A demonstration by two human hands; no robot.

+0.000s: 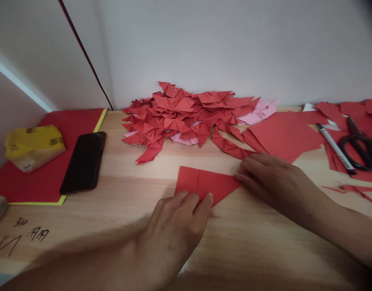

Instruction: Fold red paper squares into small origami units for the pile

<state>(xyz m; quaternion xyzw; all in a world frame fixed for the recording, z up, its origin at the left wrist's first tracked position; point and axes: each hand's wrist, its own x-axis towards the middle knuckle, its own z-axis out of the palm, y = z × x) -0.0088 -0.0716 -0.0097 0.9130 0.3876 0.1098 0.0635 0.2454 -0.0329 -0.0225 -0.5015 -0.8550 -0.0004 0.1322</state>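
A red paper sheet [204,182], folded into a triangle with a crease down its middle, lies flat on the wooden table [113,190]. My left hand [174,230] rests on its near edge, fingers curled and pressing the paper down. My right hand [271,178] lies flat at the triangle's right tip, fingers stretched out and pressing on that corner. Neither hand lifts the paper.
A heap of folded red and pink paper pieces [186,117] lies against the wall. Flat red sheets [283,133], a marker [336,148] and black scissors [360,145] sit at the right. A black phone [83,161] and yellow tissue pack [32,146] rest on a red mat [58,149] at the left.
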